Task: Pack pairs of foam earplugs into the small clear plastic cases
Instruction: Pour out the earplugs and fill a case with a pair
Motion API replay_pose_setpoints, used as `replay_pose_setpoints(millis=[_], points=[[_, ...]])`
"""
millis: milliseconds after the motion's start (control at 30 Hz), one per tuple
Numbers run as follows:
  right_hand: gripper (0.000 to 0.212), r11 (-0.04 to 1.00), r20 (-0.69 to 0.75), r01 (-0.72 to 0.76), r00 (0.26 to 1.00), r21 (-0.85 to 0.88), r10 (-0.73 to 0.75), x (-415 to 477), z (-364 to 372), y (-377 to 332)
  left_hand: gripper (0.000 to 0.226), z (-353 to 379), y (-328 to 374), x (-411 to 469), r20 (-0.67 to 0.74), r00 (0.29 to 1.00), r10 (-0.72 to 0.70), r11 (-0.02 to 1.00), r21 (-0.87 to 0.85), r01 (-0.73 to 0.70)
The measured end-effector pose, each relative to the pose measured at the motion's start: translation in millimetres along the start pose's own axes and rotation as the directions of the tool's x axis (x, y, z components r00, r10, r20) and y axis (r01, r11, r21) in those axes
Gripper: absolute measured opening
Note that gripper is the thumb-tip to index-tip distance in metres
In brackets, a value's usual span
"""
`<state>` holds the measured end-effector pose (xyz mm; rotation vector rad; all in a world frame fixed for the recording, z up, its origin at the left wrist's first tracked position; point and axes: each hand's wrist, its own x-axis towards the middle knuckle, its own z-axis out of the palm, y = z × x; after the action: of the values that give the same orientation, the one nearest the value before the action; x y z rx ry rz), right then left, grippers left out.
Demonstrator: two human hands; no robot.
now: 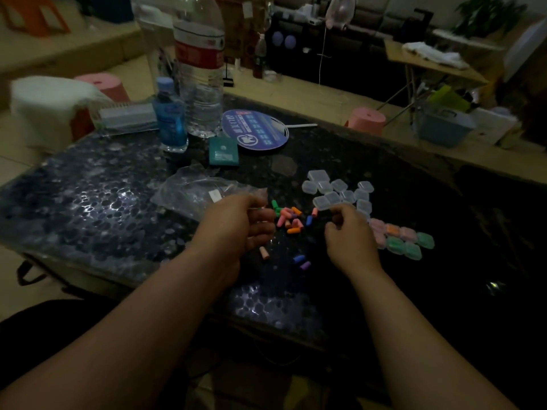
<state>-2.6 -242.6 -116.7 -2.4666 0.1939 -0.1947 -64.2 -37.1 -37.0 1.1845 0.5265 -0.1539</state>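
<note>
A loose pile of small coloured foam earplugs [288, 221] lies on the dark, glossy patterned tabletop [88, 208], and every place here is given from that pile. The step in hand is judged to be the picking of a matching pair. It is best done if two plugs of one colour are taken together, an open case is steadied close by, and the plugs are laid side by side so that no foam is caught when the lid is pressed down. Just left of the pile the left hand [236, 229] is held with its fingers curled inward. Something small may be pinched at the fingertips, but in the dim light this cannot be told. Just right of the pile the right hand [349, 236] is likewise curled, and whether a case is gripped cannot be told. The hands are kept apart, with the pile between them. Behind and right of the pile a cluster of empty small clear plastic cases [337, 189] is gathered. Farther right, beyond the right hand, closed cases filled with pink, orange and green plugs [405, 242] are set in rows. In front of the pile a stray peach plug [264, 253], a blue plug [299, 258] and a purple plug [305, 265] are scattered. Left of the pile a crumpled clear plastic bag [195, 195] is spread, and far behind it a round blue hand fan [254, 130] is laid flat.
</note>
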Motion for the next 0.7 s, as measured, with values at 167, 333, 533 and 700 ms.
replay_pose_setpoints(millis=[167,333,533,700], points=[[0.042,0.955,-0.076,0.041,0.995,-0.292,-0.066,17.0,2.5,10.6,0.023,-0.1,-1.8,2.8,0.027,0.999,-0.033,0.999,0.013,0.032],[0.079,0.870,0.139,0.232,0.972,-0.434,-0.190,25.6,14.3,7.2,0.021,2.8,0.3,2.2,0.064,0.996,-0.055,0.998,-0.015,0.056],[0.068,0.825,0.172,0.233,0.971,-0.514,-0.167,25.1,9.0,3.4,0.020,-3.1,3.5,1.4,0.082,0.995,-0.056,0.998,0.023,0.054],[0.017,0.830,0.014,0.175,0.980,-0.530,-0.198,10.7,-5.2,5.7,0.021,2.9,7.1,-7.9,0.111,0.993,-0.051,0.999,0.024,0.048]])
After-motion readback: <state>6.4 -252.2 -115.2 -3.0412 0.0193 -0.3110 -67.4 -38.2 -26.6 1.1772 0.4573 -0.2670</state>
